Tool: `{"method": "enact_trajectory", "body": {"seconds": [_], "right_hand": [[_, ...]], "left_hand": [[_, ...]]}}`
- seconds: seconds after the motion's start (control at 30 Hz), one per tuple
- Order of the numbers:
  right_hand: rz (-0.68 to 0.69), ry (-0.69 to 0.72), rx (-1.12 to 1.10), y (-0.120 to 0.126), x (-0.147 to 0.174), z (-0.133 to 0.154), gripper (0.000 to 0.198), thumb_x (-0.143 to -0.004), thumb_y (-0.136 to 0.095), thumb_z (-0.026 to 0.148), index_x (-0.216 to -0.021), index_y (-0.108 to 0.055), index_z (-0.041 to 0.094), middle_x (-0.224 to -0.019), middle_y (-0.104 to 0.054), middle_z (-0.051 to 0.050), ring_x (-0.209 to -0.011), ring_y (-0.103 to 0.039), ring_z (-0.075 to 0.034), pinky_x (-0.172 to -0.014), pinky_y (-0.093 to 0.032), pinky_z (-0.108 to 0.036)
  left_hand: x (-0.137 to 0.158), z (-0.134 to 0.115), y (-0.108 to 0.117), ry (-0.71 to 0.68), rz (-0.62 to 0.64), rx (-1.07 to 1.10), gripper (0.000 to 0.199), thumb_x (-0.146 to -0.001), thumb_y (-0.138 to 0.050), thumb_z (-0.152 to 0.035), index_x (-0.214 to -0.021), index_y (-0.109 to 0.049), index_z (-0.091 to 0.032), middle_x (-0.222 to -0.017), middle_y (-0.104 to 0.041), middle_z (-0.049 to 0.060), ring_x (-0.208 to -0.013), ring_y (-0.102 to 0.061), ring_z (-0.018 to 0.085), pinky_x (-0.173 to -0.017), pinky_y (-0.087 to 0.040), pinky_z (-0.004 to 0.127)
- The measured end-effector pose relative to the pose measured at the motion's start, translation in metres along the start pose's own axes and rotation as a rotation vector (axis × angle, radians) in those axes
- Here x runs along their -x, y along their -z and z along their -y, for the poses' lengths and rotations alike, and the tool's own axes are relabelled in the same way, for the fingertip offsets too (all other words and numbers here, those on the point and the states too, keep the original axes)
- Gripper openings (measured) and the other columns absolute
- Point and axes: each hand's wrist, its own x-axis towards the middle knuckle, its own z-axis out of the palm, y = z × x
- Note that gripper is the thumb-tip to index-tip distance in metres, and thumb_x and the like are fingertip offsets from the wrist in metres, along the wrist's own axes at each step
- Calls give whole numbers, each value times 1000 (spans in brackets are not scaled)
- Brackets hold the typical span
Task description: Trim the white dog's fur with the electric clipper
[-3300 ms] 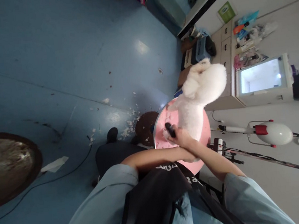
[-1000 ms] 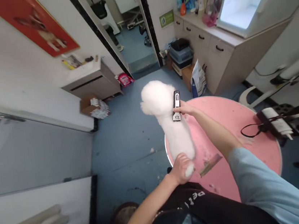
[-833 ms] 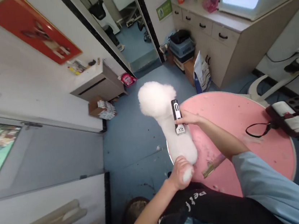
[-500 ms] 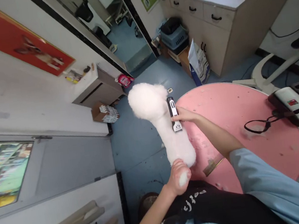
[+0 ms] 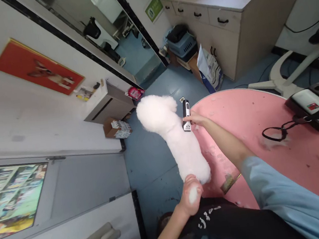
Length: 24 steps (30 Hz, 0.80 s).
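Note:
A white fluffy dog (image 5: pixel 184 147) stands at the left edge of the pink round table (image 5: pixel 253 123), its head turned away from me. My right hand (image 5: pixel 196 118) is closed around a black and white hair clipper (image 5: pixel 186 112). The clipper's blade end points toward me, at the dog's upper back near the shoulder. At the rump, my left hand (image 5: pixel 190 197) is wrapped round the dog's tail (image 5: pixel 193 194), whose white fur shows out of the fist. A slicker-like or comb-like tool (image 5: pixel 227 183) with a thin handle lies on the table by my apron, among loose fur.
On the table's right side are a black strap loop (image 5: pixel 274 135) and a dark holder with a white device (image 5: pixel 310 103). Beyond the table stand a white stand base (image 5: pixel 284 81), a bag (image 5: pixel 210 68), a blue pet carrier (image 5: pixel 182 43) and a cabinet (image 5: pixel 231 37). A door (image 5: pixel 80 183) is on the left.
The clipper in my right hand has moved up the dog's back toward the neck and is tilted differently. My left hand keeps its hold on the tail. The view has shifted slightly.

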Motion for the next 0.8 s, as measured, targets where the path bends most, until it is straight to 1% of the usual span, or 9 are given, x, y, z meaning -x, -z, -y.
{"method": "enact_trajectory", "body": {"seconds": [0.13,0.2,0.27,0.33,0.37,0.43,0.5,0.63,0.8], "right_hand": [[144,-6,-8,7,44,-30,46,-58,-88,28,-86,-52,23,-62,-62,6,-45,-46,-8,-36,-24,-17],[165,-6,-40,11,52,-34,48,-57,-88,29,-90,-55,22,-68,-69,3,-47,-50,-8,-36,-26,-17],[69,34,-100,12,40,-28,43,-61,-87,30,-90,-55,22,-70,-71,2,-45,-49,-7,-35,-26,-18],[-69,83,-149,10,16,-17,35,-69,-84,30,-85,-53,22,-66,-69,2,-40,-42,-5,-34,-25,-18],[-98,86,-151,7,4,-11,33,-71,-83,28,-83,-52,22,-64,-68,3,-39,-39,-4,-33,-24,-18],[-85,63,-140,2,-13,-5,33,-70,-82,22,-81,-50,23,-60,-67,3,-38,-37,-4,-32,-22,-18],[-47,41,-134,-1,-15,-7,35,-67,-82,20,-81,-50,23,-59,-67,3,-38,-40,-6,-32,-20,-17],[-14,31,-153,0,21,-29,38,-61,-81,24,-85,-52,23,-61,-68,4,-39,-43,-7,-33,-20,-17],[109,54,-182,5,87,-65,49,-57,-86,30,-97,-58,23,-78,-77,0,-47,-52,-9,-38,-28,-18]], "left_hand": [[7,2,2,26,-7,27,31,-101,-49,-23,-75,-66,-18,-66,-61,3,-61,-68,20,-80,-57,45],[9,2,3,34,-15,17,34,-102,-48,-26,-75,-66,-18,-66,-61,3,-62,-68,20,-80,-57,46],[9,2,4,38,-26,11,36,-103,-48,-28,-74,-66,-18,-66,-61,4,-62,-68,20,-79,-57,45],[9,0,5,39,-28,10,38,-104,-48,-30,-73,-67,-18,-65,-61,4,-62,-68,21,-79,-57,45],[9,0,5,41,-25,11,40,-105,-47,-31,-73,-68,-18,-64,-61,3,-62,-69,21,-80,-57,46],[10,1,4,47,-23,10,43,-106,-44,-33,-74,-68,-18,-61,-58,3,-61,-69,21,-81,-57,46],[13,3,4,56,-31,3,45,-107,-43,-35,-73,-68,-19,-59,-56,2,-61,-69,21,-81,-57,46],[15,10,4,57,-51,-36,47,-108,-41,-36,-71,-65,-21,-59,-56,2,-60,-66,19,-81,-59,43],[8,14,5,-55,-92,-31,35,-104,-50,-29,-76,-70,-29,-56,-60,1,-52,-58,19,-70,-60,39]]}}
